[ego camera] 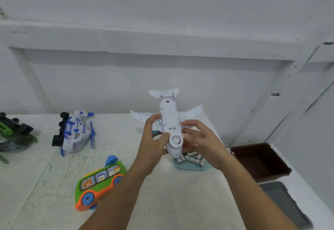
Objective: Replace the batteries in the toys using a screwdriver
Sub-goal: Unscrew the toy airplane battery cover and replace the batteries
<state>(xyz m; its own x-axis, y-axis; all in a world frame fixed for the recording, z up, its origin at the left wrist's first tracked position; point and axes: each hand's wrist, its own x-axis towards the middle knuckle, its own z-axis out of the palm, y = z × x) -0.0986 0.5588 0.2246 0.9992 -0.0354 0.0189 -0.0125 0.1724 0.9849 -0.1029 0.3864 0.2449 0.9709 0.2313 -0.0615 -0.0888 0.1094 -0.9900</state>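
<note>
Holding plane (169, 117) in left hand (153, 137); batteries' (193, 157) print blurred.

One view on record. The camera sits at the person's head and faces forward and down across the white table (54, 184). The lens is wide-angle, and the wall ledge (144, 38) slants down toward the right. Both forearms enter from the bottom edge. The left hand (153, 139) and right hand (204, 145), holding the toy plane (169, 117), sit close to the lens, near frame centre. The wall fills the upper half.
</note>
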